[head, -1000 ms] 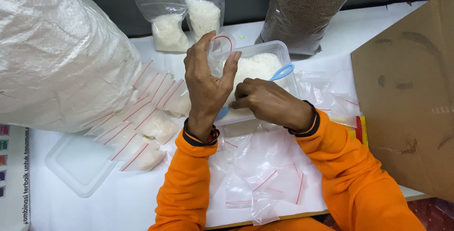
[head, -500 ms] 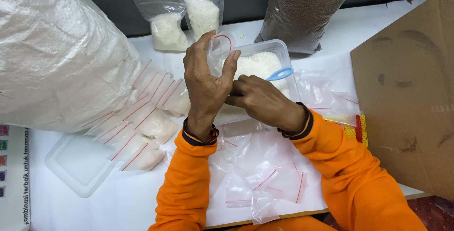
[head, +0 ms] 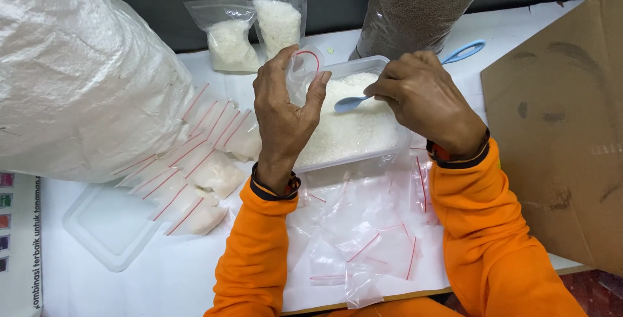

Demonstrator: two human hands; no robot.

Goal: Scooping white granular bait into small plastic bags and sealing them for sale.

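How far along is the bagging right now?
Done: a row of filled small bags lies left of the tub. In hand: the left hand holds a small zip bag open over the tub; the right hand dips a blue spoon into the white granules. Left: empty bags near the person, tub quite full.

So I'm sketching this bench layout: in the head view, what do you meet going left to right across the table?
Big white woven sack → row of filled zip bags → left hand holding a small empty zip bag → clear tub of white granules → right hand with blue spoon → cardboard sheet.
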